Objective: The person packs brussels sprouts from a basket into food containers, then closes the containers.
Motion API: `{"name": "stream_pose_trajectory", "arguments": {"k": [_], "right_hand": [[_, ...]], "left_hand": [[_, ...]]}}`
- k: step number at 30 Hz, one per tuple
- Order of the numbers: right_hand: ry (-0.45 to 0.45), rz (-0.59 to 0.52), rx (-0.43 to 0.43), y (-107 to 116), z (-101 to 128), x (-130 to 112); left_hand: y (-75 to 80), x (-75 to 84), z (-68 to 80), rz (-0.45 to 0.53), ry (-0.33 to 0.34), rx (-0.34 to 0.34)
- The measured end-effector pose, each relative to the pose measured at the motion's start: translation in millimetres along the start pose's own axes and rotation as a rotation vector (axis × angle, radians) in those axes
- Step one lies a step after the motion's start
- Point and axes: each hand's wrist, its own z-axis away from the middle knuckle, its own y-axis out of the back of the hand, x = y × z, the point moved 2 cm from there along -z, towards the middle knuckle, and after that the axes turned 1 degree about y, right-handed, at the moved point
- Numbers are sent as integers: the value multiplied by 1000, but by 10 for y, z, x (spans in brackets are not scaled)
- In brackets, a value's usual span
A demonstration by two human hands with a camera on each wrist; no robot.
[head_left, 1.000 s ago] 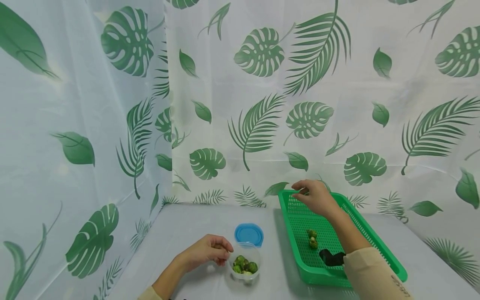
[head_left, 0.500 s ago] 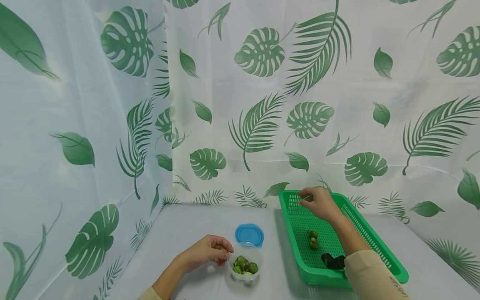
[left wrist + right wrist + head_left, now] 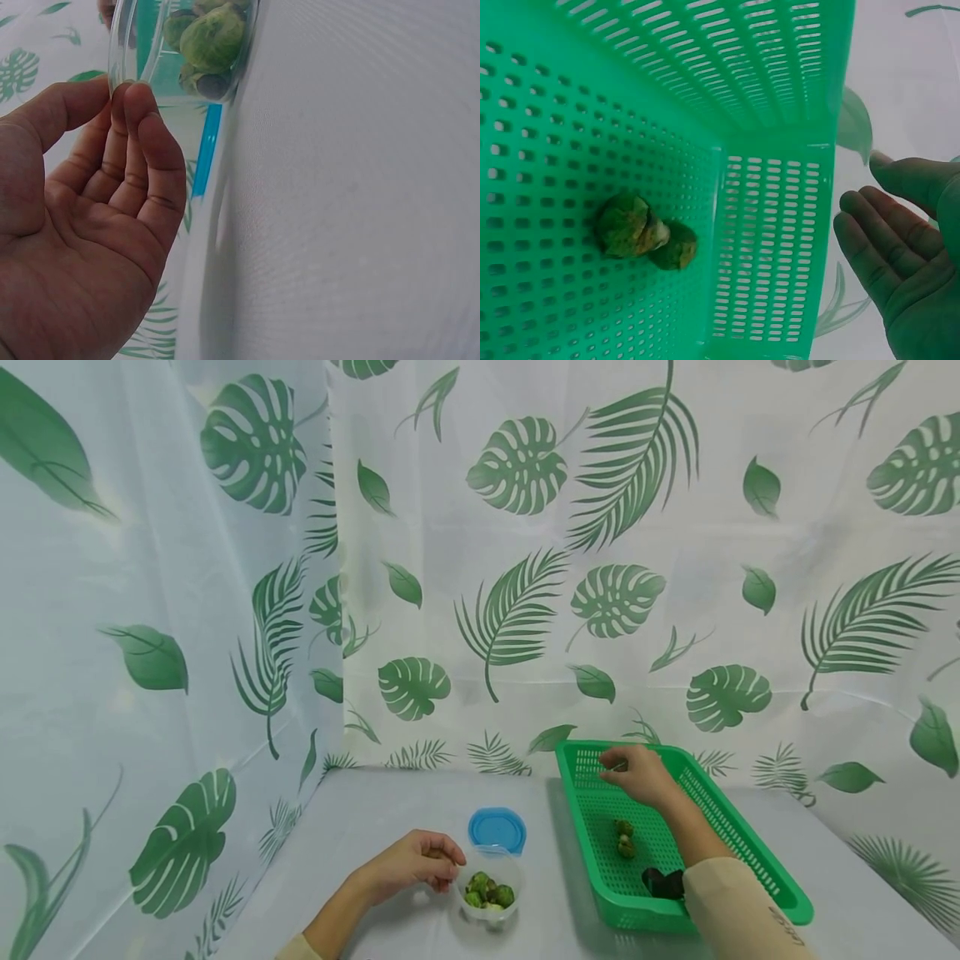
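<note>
Two sprouts (image 3: 624, 837) lay mid-basket (image 3: 757, 860), right of centre. The right hand (image 3: 637, 772) hovered above them, fingers relaxed, holding nothing. The left hand (image 3: 411, 862) pinched the tub (image 3: 490, 891) rim at lower centre, probably steadying it.

Just under the fingertips of the right hand (image 3: 637, 772) sits a bright green basket (image 3: 750, 852), its walls and floor patterned with rows of small slots and holes. Inside it, below that hand, lie two sprouts (image 3: 641, 238) — dull olive green with paler, yellowish patches — and a black object (image 3: 663, 882) by the cream sleeve (image 3: 738, 902). Against the fingers of the left hand (image 3: 411, 862) stands a clear, colourless tub (image 3: 491, 893) holding more olive-green sprouts (image 3: 489, 891). Just beyond the tub lies a sky-blue lid (image 3: 498, 829). The tabletop (image 3: 375, 827) is pale grey; the curtains (image 3: 480, 568) behind are white — printed with dark green palm and monstera leaves.
</note>
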Motion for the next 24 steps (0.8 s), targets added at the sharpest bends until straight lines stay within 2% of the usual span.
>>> {"name": "stream_pose_trajectory", "arguments": {"k": [9, 24], "right_hand": [[-47, -22, -30, -48, 9, 79], [-67, 8, -91, -63, 35, 117]], "left_hand": [[-5, 1, 7, -5, -5, 4], [-6, 2, 8, -1, -3, -5]]}}
